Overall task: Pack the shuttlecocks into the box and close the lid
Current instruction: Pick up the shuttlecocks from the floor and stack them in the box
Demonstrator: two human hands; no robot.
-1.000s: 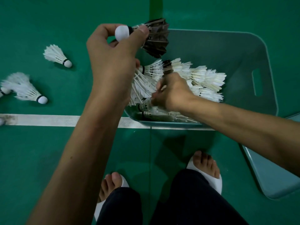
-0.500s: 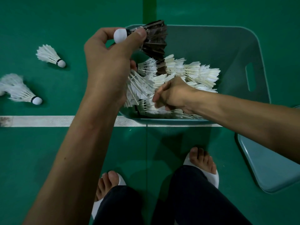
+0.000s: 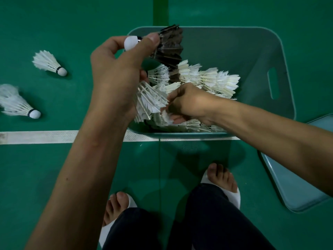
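My left hand (image 3: 115, 78) pinches the white cork of a dark-feathered shuttlecock (image 3: 168, 46) above the teal plastic box (image 3: 281, 69). My right hand (image 3: 187, 103) is curled among the stacked white feathered shuttlecocks (image 3: 212, 80) inside; I cannot tell whether it grips one. Two loose white shuttlecocks (image 3: 48, 64) lie on the green floor (image 3: 54, 177); the teal lid (image 3: 295, 186) lies to the right.

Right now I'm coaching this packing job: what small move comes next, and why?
Probably lower the dark-feathered shuttlecock into the box: the left hand pinches it at the cork above the rim, while the right hand arranges white ones inside.
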